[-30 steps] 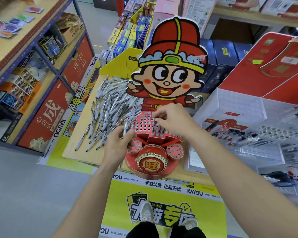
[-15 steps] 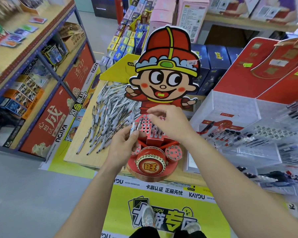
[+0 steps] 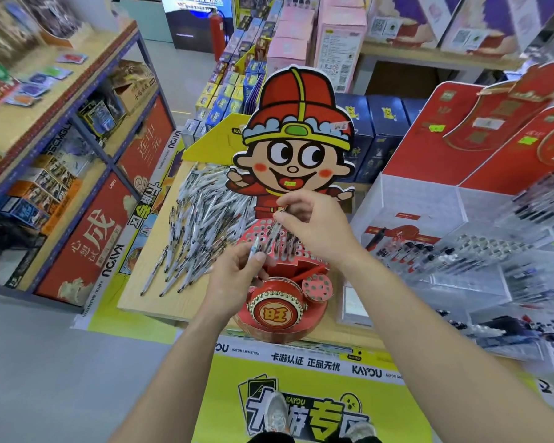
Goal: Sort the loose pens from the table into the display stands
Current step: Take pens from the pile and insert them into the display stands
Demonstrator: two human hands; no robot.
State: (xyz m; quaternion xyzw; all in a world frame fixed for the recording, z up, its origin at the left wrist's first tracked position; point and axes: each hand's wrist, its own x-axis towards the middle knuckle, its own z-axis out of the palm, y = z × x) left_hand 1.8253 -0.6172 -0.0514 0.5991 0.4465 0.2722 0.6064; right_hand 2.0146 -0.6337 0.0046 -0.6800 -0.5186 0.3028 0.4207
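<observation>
A red cartoon display stand (image 3: 298,148) with a perforated red holder (image 3: 304,254) stands on the wooden table (image 3: 147,298). A big pile of loose white pens (image 3: 202,225) lies to its left. My right hand (image 3: 314,228) pinches a pen (image 3: 274,228) that slants down toward the holder's holes, beside a few pens standing there. My left hand (image 3: 237,276) grips a few more pens (image 3: 254,247) just left of the holder.
Clear acrylic stands with dark pens (image 3: 480,260) fill the right side. Red cardboard displays (image 3: 461,135) rise behind them. A blue shelf rack (image 3: 61,155) with boxes lines the left. Blue boxes (image 3: 375,129) sit behind the cartoon stand. My shoes (image 3: 279,414) show below.
My right hand has risen from the holder and now pinches a pen. My left hand has moved up and right, closer to the holder.
</observation>
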